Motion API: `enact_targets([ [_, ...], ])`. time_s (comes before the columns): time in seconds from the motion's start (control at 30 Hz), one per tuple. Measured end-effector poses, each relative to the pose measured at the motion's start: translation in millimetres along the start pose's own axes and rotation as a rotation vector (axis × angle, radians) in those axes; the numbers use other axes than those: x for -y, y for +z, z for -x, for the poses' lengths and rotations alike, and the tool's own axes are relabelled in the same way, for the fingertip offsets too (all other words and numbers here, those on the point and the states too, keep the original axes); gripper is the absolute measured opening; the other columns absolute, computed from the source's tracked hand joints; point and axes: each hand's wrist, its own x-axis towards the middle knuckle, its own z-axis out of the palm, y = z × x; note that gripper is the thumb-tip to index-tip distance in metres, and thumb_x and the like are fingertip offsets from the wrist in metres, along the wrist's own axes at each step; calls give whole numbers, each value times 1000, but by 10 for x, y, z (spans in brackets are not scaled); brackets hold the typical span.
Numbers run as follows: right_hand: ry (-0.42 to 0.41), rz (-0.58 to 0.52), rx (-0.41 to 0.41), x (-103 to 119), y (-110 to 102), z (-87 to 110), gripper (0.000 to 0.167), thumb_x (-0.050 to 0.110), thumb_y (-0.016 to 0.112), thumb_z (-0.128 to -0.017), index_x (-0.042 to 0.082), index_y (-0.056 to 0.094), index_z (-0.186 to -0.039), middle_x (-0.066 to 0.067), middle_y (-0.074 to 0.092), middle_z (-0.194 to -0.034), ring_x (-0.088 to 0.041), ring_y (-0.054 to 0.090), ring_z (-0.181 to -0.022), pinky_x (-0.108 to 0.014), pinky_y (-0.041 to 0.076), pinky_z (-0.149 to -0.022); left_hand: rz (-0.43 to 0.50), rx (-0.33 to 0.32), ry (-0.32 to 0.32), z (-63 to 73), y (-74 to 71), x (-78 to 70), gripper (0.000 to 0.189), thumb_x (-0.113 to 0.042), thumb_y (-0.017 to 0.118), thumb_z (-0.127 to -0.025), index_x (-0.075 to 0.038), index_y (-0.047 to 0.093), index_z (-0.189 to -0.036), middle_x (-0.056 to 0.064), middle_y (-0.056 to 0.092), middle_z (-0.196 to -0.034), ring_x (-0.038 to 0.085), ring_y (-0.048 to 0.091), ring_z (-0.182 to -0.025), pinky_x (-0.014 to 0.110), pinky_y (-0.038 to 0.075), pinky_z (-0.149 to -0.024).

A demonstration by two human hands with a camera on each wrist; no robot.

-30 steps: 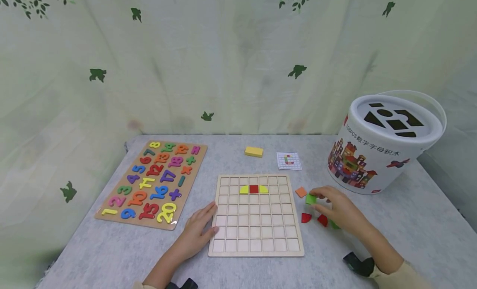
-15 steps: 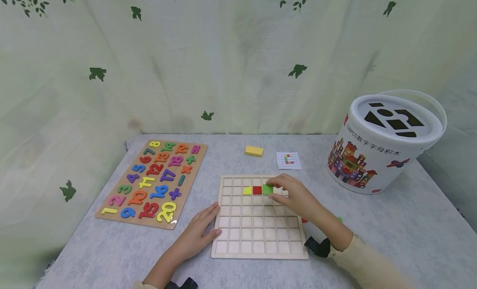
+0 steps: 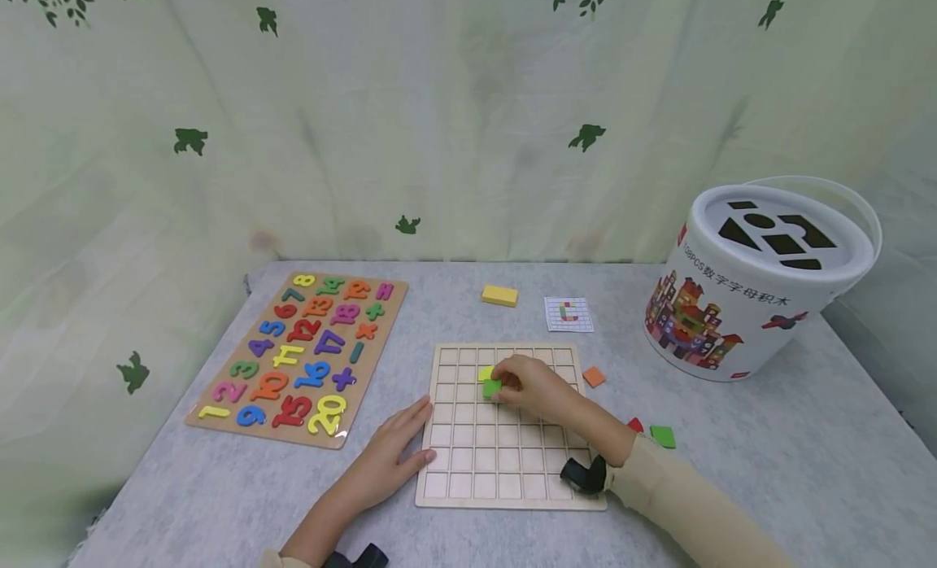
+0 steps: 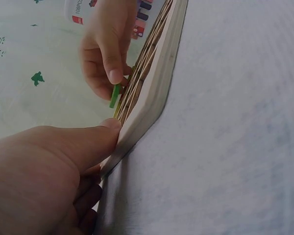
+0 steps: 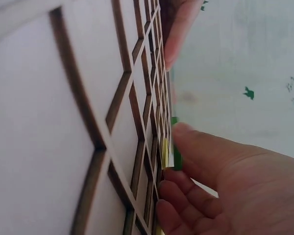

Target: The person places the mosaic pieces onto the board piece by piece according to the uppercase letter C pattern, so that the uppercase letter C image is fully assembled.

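Note:
My right hand (image 3: 538,389) pinches a green square tile (image 3: 491,389) between thumb and fingers, over the upper part of the wooden grid board (image 3: 511,503). In the right wrist view the green tile (image 5: 177,147) stands on edge by the thumb tip. A yellow piece (image 3: 486,373) lies in the grid just behind it; the cells to its right are hidden by my right hand. My left hand (image 3: 388,450) rests against the board's left edge, fingers extended. In the left wrist view the left thumb (image 4: 95,142) touches the board's rim.
Right of the board lie an orange tile (image 3: 594,376), a partly covered red piece (image 3: 635,425) and another green tile (image 3: 662,436). Behind are a yellow block (image 3: 500,295) and pattern card (image 3: 568,315). A number puzzle (image 3: 351,405) lies left; a white bucket (image 3: 732,308) stands right.
My right hand has picked up the green tile from right of the board and carried it left over the grid. The board has shifted slightly right. My left hand has stayed at its edge.

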Motion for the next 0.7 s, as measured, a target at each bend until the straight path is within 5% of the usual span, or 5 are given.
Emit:
enact_targets([
  [0.7,-137,106,-8,-96,74,-19,24,18,67,-82,8,63,-105,3,52,-88,-9,46,-78,-25,42,-68,9,1,23,2,-9,10,64,-29,59,-87,-6,32,-139,3,23,-146,28,23,-131,51,22,-101],
])
